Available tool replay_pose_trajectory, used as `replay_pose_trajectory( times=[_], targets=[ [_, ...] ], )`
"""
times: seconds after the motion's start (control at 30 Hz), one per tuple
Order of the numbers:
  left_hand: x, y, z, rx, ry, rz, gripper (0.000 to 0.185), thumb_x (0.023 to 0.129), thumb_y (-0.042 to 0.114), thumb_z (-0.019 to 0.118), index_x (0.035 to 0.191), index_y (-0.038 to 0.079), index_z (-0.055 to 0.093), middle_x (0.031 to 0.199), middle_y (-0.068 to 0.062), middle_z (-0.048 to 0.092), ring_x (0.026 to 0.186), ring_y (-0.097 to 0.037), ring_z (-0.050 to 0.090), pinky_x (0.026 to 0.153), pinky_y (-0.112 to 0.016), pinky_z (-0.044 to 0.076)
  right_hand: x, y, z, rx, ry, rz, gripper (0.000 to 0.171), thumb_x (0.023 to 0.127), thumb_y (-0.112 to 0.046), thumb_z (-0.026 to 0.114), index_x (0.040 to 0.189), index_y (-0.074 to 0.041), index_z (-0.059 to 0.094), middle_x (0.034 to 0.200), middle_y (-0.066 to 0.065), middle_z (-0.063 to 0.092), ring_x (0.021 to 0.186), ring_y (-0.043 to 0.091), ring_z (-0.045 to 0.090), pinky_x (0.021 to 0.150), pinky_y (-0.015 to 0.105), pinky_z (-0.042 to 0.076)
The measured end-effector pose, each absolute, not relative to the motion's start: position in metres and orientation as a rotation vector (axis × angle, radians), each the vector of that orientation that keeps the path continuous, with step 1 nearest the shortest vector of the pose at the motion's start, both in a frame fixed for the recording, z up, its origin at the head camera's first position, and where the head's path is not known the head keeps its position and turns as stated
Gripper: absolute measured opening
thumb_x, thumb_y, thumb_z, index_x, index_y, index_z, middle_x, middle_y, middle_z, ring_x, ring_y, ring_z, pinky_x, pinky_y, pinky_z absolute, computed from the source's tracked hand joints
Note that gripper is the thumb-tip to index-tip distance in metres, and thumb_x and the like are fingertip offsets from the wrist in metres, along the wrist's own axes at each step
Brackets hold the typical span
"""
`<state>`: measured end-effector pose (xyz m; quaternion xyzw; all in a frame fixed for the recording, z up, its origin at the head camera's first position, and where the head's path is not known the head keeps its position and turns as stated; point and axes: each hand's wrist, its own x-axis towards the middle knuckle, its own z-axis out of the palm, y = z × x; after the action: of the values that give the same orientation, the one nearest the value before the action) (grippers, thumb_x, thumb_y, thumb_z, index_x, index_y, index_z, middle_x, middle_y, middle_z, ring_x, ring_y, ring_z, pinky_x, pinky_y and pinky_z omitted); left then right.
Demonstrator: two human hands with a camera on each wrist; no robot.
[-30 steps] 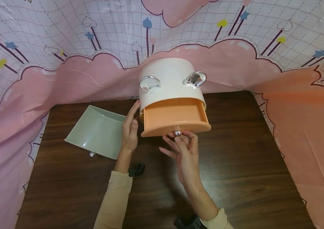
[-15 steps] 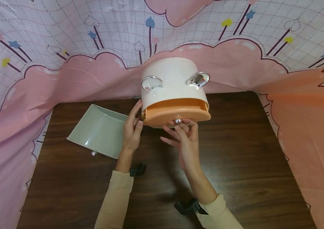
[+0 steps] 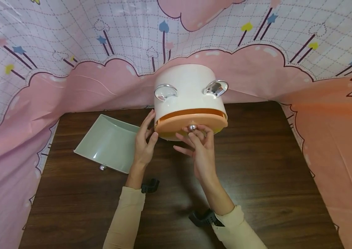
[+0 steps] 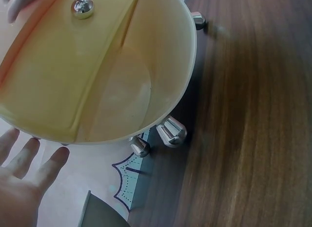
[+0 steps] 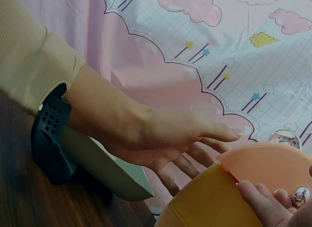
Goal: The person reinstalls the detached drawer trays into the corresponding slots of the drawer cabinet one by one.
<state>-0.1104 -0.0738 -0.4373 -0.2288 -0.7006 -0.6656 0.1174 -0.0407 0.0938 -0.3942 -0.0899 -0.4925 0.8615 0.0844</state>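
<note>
A white, round-sided drawer box (image 3: pixel 186 77) with two mirrored ears stands toward the back of the table. Its orange drawer (image 3: pixel 171 122) is nearly all the way in, with a thin gap above its front. My right hand (image 3: pixel 203 152) pinches the silver knob (image 3: pixel 192 127) of this drawer between thumb and fingers. Against the box's left side rests my left hand (image 3: pixel 143 145), fingers extended. Below the orange drawer, the left wrist view shows a yellow drawer (image 4: pixel 53 85) with its own knob and an open hollow (image 4: pixel 124 90) beneath it.
A grey-green drawer (image 3: pixel 110 143) with a silver knob lies on the dark wood table (image 3: pixel 256 173), left of the box and partly behind my left hand. Silver feet (image 4: pixel 171 132) stick out under the box. A patterned pink-and-white cloth (image 3: pixel 101 79) hangs behind the table and along its sides.
The orange drawer has slid inward from well pulled out to almost flush, my right hand moving forward with its knob. My left hand stays at the box's side.
</note>
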Motion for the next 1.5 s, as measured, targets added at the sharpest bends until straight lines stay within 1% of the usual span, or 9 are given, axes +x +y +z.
replay_pose_trajectory(
  times=[0.13, 0.43, 0.87, 1.0, 1.1, 1.2, 1.33, 1.43, 1.5],
  targets=[
    [-0.110, -0.074, -0.436, -0.664, -2.069, -1.923, 0.088, 0.094, 0.064, 0.051, 0.142, -0.010, 0.044, 0.150, -0.030, 0.038, 0.139, -0.039, 0.040, 0.098, -0.068, 0.041, -0.046, 0.094, -0.394, -0.257, -1.466, 2.571, 0.030, 0.102, -0.008, 0.051, 0.127, -0.011, 0.035, 0.124, 0.019, 0.057, 0.109, 0.044, 0.064, 0.076, 0.054, 0.058],
    [-0.111, -0.073, -0.435, -0.669, -2.072, -1.898, 0.089, 0.094, 0.065, 0.050, 0.141, -0.011, 0.045, 0.149, -0.031, 0.039, 0.138, -0.041, 0.041, 0.096, -0.067, 0.043, -0.052, 0.093, -0.395, -0.238, -1.443, 2.565, 0.030, 0.101, -0.003, 0.049, 0.126, -0.010, 0.035, 0.125, 0.018, 0.057, 0.105, 0.041, 0.067, 0.073, 0.055, 0.058],
    [-0.110, -0.074, -0.435, -0.674, -2.060, -1.892, 0.090, 0.094, 0.065, 0.050, 0.141, -0.012, 0.046, 0.149, -0.031, 0.040, 0.138, -0.039, 0.042, 0.095, -0.066, 0.044, -0.055, 0.092, -0.397, -0.217, -1.484, 2.536, 0.030, 0.101, -0.002, 0.048, 0.127, -0.012, 0.036, 0.127, 0.021, 0.056, 0.098, 0.034, 0.070, 0.069, 0.053, 0.059],
    [-0.110, -0.074, -0.436, -0.685, -2.046, -1.897, 0.086, 0.096, 0.061, 0.050, 0.140, -0.012, 0.045, 0.148, -0.033, 0.039, 0.138, -0.040, 0.041, 0.094, -0.068, 0.044, -0.057, 0.093, -0.397, -0.218, -1.491, 2.530, 0.030, 0.101, -0.002, 0.048, 0.126, -0.012, 0.036, 0.126, 0.021, 0.056, 0.096, 0.032, 0.071, 0.068, 0.052, 0.059],
    [-0.110, -0.075, -0.435, -0.691, -2.043, -1.900, 0.083, 0.097, 0.059, 0.051, 0.140, -0.012, 0.045, 0.148, -0.033, 0.038, 0.138, -0.041, 0.041, 0.094, -0.068, 0.044, -0.058, 0.094, -0.397, -0.212, -1.495, 2.523, 0.029, 0.101, -0.001, 0.048, 0.126, -0.012, 0.036, 0.125, 0.020, 0.057, 0.094, 0.031, 0.071, 0.067, 0.051, 0.059],
    [-0.110, -0.075, -0.435, -0.684, -2.049, -1.893, 0.084, 0.097, 0.060, 0.051, 0.140, -0.012, 0.046, 0.148, -0.033, 0.039, 0.137, -0.041, 0.041, 0.095, -0.067, 0.044, -0.058, 0.095, -0.398, -0.204, -1.503, 2.518, 0.029, 0.101, -0.001, 0.048, 0.126, -0.012, 0.037, 0.124, 0.021, 0.057, 0.092, 0.031, 0.072, 0.066, 0.049, 0.060],
    [-0.110, -0.076, -0.437, -0.673, -2.049, -1.892, 0.086, 0.096, 0.062, 0.051, 0.138, -0.013, 0.047, 0.149, -0.031, 0.040, 0.137, -0.040, 0.042, 0.095, -0.066, 0.045, -0.058, 0.097, -0.399, -0.210, -1.537, 2.491, 0.030, 0.101, -0.001, 0.050, 0.126, -0.012, 0.038, 0.123, 0.020, 0.057, 0.087, 0.030, 0.072, 0.064, 0.044, 0.061],
    [-0.110, -0.078, -0.439, -0.669, -2.051, -1.890, 0.082, 0.097, 0.059, 0.051, 0.138, -0.013, 0.048, 0.149, -0.030, 0.041, 0.138, -0.039, 0.041, 0.095, -0.066, 0.044, -0.058, 0.099, -0.400, -0.212, -1.576, 2.458, 0.030, 0.100, 0.000, 0.052, 0.126, -0.011, 0.040, 0.122, 0.018, 0.059, 0.084, 0.031, 0.072, 0.062, 0.038, 0.061],
    [-0.111, -0.078, -0.440, -0.658, -2.060, -1.883, 0.075, 0.099, 0.053, 0.052, 0.138, -0.012, 0.049, 0.148, -0.030, 0.041, 0.138, -0.037, 0.042, 0.096, -0.066, 0.044, -0.059, 0.100, -0.402, -0.200, -1.601, 2.440, 0.031, 0.100, -0.001, 0.053, 0.126, -0.010, 0.040, 0.122, 0.018, 0.059, 0.083, 0.035, 0.071, 0.062, 0.036, 0.060]
  ],
)
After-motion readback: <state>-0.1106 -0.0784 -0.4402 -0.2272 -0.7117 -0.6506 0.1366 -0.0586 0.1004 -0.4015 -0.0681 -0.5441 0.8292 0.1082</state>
